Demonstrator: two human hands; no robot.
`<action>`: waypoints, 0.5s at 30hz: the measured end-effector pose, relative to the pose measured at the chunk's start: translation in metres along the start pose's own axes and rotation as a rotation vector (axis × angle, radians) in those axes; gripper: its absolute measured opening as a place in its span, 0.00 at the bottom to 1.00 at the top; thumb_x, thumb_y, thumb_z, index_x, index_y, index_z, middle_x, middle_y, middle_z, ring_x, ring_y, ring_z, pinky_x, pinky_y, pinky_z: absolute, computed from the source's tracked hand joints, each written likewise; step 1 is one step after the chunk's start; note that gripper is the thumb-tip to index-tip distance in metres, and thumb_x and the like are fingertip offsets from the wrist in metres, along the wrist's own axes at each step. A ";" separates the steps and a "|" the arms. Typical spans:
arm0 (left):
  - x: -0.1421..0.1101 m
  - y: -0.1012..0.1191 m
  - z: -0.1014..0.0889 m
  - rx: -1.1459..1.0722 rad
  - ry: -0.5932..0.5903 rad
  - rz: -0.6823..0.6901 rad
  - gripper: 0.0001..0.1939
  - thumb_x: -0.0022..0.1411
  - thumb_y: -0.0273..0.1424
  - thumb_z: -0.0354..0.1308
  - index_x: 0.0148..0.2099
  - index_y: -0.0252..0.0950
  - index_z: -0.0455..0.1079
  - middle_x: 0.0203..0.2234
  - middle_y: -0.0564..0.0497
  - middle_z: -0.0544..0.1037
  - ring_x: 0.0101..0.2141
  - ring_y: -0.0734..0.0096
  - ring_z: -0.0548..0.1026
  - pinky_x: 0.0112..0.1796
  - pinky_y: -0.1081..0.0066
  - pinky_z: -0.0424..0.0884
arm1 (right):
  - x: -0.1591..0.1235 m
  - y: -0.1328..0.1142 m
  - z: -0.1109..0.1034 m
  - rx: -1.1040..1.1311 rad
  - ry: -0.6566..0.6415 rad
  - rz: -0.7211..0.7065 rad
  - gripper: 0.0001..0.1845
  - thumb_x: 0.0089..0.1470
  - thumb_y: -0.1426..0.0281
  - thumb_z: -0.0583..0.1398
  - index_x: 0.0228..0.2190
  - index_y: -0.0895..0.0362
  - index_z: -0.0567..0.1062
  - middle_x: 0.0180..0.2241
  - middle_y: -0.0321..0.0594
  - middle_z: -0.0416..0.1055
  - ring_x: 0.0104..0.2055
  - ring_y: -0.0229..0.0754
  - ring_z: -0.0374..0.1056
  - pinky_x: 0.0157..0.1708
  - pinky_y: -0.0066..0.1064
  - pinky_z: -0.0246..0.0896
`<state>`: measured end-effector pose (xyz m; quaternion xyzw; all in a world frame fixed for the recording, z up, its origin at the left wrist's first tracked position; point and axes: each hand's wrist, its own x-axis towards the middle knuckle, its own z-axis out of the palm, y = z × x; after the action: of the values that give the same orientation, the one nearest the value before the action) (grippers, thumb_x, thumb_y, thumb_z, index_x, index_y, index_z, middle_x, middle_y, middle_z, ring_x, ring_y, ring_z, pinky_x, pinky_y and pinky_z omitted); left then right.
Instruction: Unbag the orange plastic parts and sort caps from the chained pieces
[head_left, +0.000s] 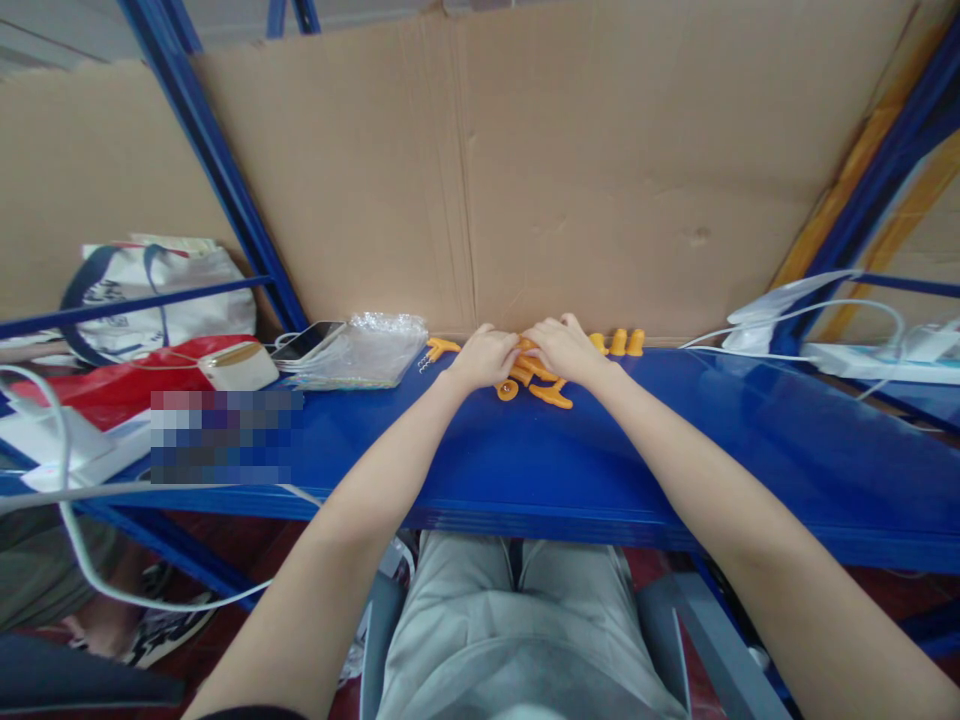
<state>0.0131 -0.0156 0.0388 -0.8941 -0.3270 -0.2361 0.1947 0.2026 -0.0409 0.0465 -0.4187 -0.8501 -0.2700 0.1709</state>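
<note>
Both of my hands meet over a small group of orange plastic pieces near the back of the blue shelf. My left hand (486, 358) is closed, its fingertips against an orange plastic part (528, 344). From the other side my right hand (566, 346) curls its fingers onto the same part, and its exact shape is hidden. Just below lie a round orange piece (508, 390) with a metallic centre and a curved orange handle-like piece (552, 395). A corkscrew (439, 350) with an orange handle and metal spiral lies left of my left hand. Several orange cup-shaped pieces (618, 343) stand to the right.
Clear plastic bags (367, 355) and a phone (309, 342) lie on the left of the blue shelf (750, 440). A red bag (172, 372), a white tote (172, 290) and cables are further left. Cardboard (600, 170) walls the back. Another person's leg (105, 610) shows lower left.
</note>
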 end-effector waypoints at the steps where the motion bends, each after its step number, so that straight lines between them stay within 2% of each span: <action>1: 0.000 0.000 0.000 -0.006 0.004 -0.003 0.11 0.65 0.28 0.47 0.35 0.34 0.71 0.31 0.41 0.80 0.36 0.59 0.78 0.44 0.60 0.65 | 0.000 -0.001 -0.001 -0.007 -0.006 0.008 0.13 0.66 0.70 0.53 0.46 0.61 0.75 0.43 0.51 0.77 0.47 0.52 0.65 0.45 0.40 0.45; 7: 0.002 -0.003 0.004 -0.158 0.048 -0.064 0.10 0.64 0.30 0.49 0.33 0.35 0.71 0.27 0.46 0.78 0.30 0.63 0.76 0.40 0.64 0.65 | 0.001 -0.001 -0.004 -0.030 0.033 -0.012 0.13 0.65 0.71 0.54 0.45 0.60 0.75 0.42 0.51 0.77 0.46 0.52 0.64 0.47 0.42 0.44; 10: 0.004 -0.004 0.007 -0.330 0.067 -0.139 0.10 0.63 0.31 0.52 0.30 0.36 0.70 0.23 0.51 0.75 0.26 0.67 0.72 0.34 0.68 0.63 | 0.001 0.000 -0.003 -0.030 0.038 -0.026 0.13 0.65 0.72 0.53 0.44 0.60 0.76 0.41 0.50 0.78 0.45 0.51 0.64 0.47 0.42 0.44; 15: 0.008 -0.002 0.006 -0.711 0.086 -0.314 0.10 0.58 0.30 0.60 0.25 0.35 0.69 0.18 0.55 0.69 0.24 0.72 0.67 0.29 0.72 0.59 | 0.001 0.000 -0.002 -0.026 0.058 -0.043 0.13 0.65 0.73 0.52 0.45 0.60 0.76 0.41 0.50 0.77 0.46 0.52 0.64 0.49 0.45 0.45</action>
<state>0.0186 -0.0074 0.0386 -0.8342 -0.3493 -0.3988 -0.1522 0.2024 -0.0414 0.0491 -0.3944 -0.8500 -0.2968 0.1839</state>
